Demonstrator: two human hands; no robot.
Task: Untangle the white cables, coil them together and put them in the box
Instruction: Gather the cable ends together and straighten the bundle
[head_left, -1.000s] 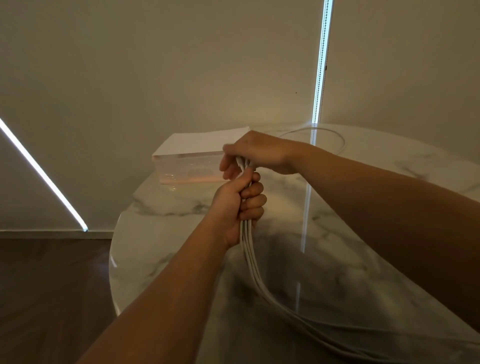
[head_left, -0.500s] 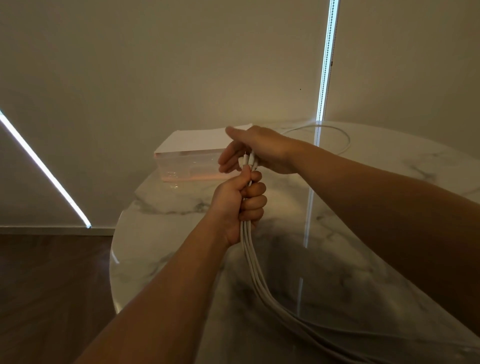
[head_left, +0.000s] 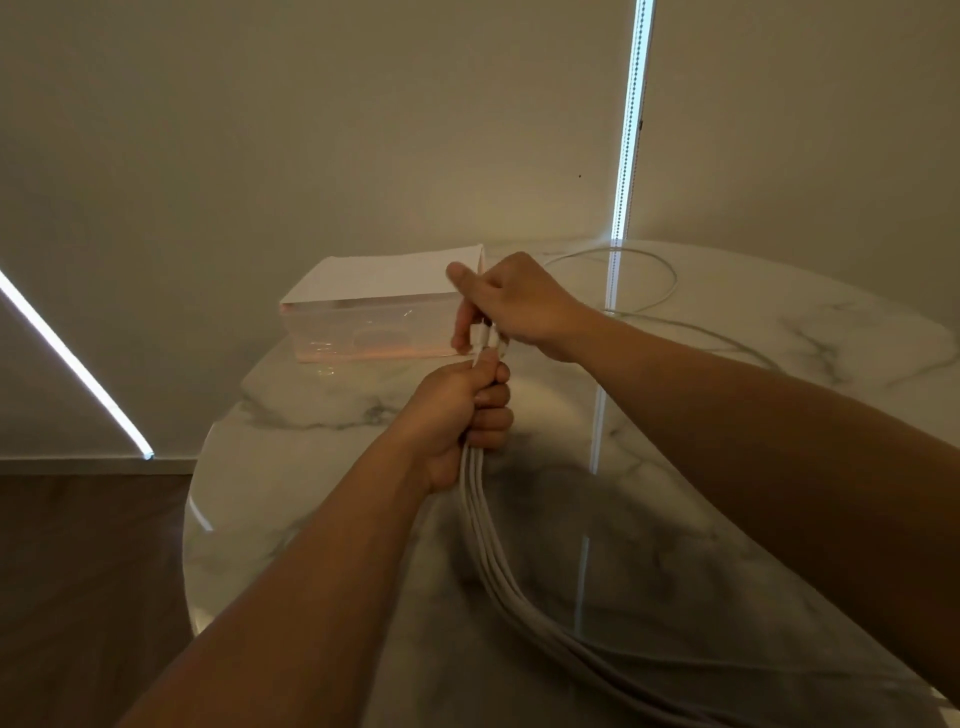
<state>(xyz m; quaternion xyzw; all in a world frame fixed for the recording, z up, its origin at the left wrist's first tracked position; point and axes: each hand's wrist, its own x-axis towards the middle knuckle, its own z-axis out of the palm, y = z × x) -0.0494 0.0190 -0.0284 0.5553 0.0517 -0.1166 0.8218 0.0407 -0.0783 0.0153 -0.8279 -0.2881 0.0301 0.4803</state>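
Several white cables (head_left: 485, 540) run as one bundle from my left hand (head_left: 457, 410) down across the table toward the lower right. My left hand grips the bundle in a fist above the table. The plug ends stick up out of that fist, and my right hand (head_left: 511, 301) pinches them from above, thumb raised. A clear box (head_left: 363, 332) with a white lid stands behind both hands at the table's far left. Another white cable loop (head_left: 662, 270) lies on the table behind my right hand.
The round marble table (head_left: 322, 467) has its curved edge at the left, with dark wood floor (head_left: 78, 571) below. A beige wall with a bright vertical light strip (head_left: 631, 119) rises right behind the table.
My right hand has lifted off the top of my left fist and its fingers have opened a little, so the plug ends now show between the two hands. My left hand kept its grip.
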